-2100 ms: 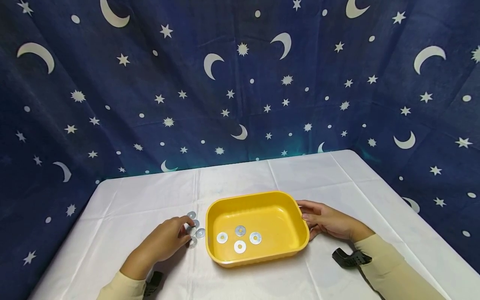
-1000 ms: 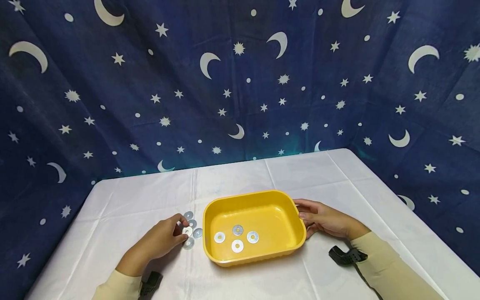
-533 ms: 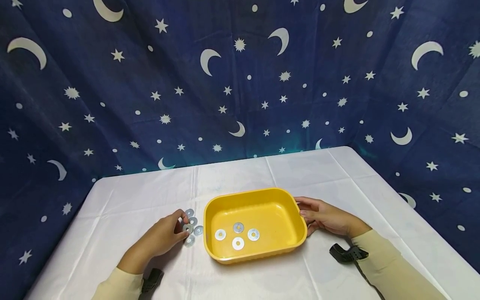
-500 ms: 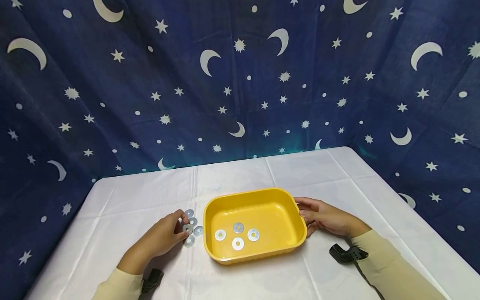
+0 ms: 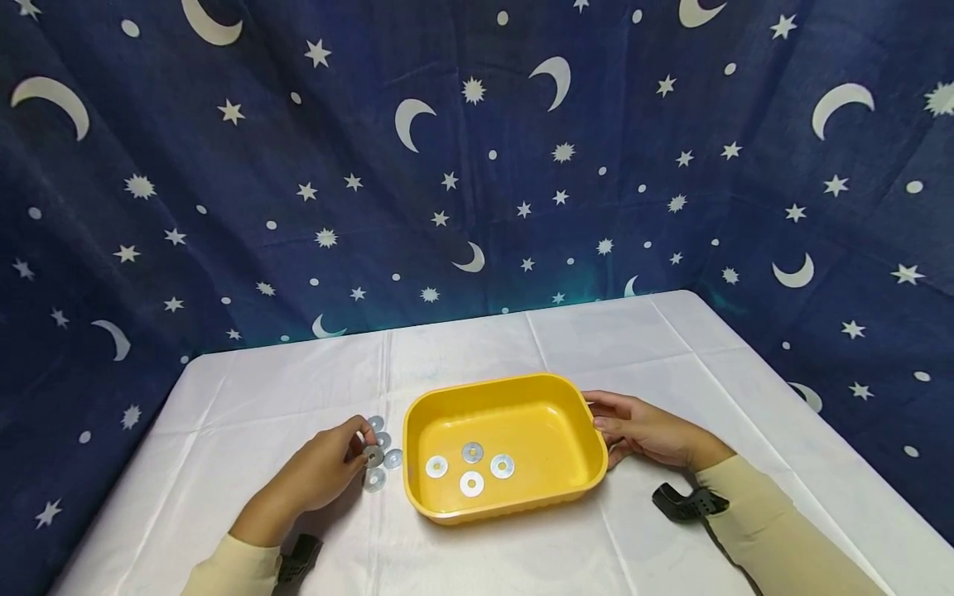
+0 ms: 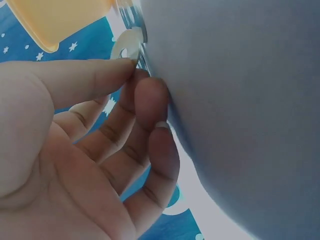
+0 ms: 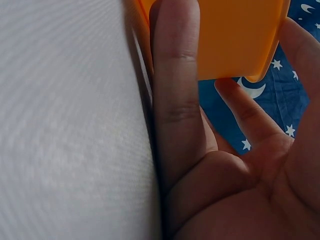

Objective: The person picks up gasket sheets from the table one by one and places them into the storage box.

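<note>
My left hand [image 5: 316, 472] pinches a metal washer [image 5: 373, 456] between thumb and fingers, just left of the tray. In the left wrist view that washer [image 6: 125, 45] stands tilted at the thumb tip, close to the white cloth. Several more washers [image 5: 376, 480] lie on the cloth around the fingertips. A yellow plastic tray [image 5: 514, 505] sits in the middle, and flat on its floor are several washers [image 5: 472, 483]. At the tray's right end rests my right hand [image 5: 656, 434], thumb at the rim and extended fingers [image 7: 175, 65] against the outer wall.
White cloth [image 5: 477, 563] with fold creases covers the table. Behind it and along both sides hangs a dark blue curtain [image 5: 335, 149] with moons and stars. A black wrist mount [image 5: 689, 502] sits below the right sleeve.
The washer at my left fingertips lay flat among the others and now tilts up in the pinch. My right hand stays against the tray; the view shifts slightly.
</note>
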Tool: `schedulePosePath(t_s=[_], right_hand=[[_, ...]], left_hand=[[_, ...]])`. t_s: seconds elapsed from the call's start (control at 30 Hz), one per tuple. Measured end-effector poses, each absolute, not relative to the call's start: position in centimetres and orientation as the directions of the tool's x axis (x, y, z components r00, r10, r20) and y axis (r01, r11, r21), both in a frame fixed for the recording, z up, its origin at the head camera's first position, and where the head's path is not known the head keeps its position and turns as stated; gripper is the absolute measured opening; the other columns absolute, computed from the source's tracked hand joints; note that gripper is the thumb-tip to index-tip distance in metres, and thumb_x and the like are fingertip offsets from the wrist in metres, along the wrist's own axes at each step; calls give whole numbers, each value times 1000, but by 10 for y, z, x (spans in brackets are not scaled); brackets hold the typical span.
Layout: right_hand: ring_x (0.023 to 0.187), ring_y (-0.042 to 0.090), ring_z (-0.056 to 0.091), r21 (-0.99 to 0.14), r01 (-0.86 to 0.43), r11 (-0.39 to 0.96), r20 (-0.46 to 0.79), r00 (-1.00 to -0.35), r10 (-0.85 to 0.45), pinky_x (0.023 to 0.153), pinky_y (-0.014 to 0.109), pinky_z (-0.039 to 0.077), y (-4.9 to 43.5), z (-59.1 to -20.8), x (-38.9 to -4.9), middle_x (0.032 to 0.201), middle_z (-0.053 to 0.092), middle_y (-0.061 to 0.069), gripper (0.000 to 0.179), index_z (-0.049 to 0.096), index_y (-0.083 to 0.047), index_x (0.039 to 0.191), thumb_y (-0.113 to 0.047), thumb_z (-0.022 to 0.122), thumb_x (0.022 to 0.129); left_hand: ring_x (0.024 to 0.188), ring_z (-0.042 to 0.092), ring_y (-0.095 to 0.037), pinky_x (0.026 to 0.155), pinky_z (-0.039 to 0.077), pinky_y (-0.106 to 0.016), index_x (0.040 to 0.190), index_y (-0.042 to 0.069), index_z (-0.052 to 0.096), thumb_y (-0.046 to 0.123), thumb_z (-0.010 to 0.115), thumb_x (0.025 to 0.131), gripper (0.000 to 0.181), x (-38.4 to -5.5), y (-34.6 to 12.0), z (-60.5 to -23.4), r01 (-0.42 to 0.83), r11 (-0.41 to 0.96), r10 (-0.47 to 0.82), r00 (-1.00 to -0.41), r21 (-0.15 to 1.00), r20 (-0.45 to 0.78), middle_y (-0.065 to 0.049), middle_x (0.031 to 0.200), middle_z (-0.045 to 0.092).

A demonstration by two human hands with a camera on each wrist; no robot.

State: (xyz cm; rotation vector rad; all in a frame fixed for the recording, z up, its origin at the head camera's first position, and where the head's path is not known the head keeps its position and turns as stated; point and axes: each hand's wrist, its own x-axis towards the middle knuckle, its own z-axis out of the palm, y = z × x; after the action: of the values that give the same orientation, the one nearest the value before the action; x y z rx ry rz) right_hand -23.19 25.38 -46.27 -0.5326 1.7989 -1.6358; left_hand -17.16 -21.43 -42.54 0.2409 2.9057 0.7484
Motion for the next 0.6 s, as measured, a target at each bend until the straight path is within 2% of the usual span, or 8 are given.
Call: schedulePosePath(t_s=[0.27, 0.6], right_hand=[[102, 28, 70, -979, 131, 157, -203, -720, -664, 80, 44, 60, 254, -463, -233, 154, 40, 25, 63, 20, -3, 158, -22, 50, 106], [102, 26, 70, -979, 132, 156, -203, -719, -664, 80, 43, 60, 254, -464, -234, 156, 35, 28, 65, 19, -2, 157, -23, 51, 105]], left_hand=[[68, 54, -13, 62, 45, -27, 106, 17, 60, 2, 65, 92, 21, -171, -216, -417, 107, 843, 173, -982, 527, -78, -1, 89, 64], [71, 54, -12, 60, 45, -24, 108, 18, 61, 5, 65, 94, 20, -165, -205, -391, 215, 830, 203, -976, 514, 82, -3, 90, 66]])
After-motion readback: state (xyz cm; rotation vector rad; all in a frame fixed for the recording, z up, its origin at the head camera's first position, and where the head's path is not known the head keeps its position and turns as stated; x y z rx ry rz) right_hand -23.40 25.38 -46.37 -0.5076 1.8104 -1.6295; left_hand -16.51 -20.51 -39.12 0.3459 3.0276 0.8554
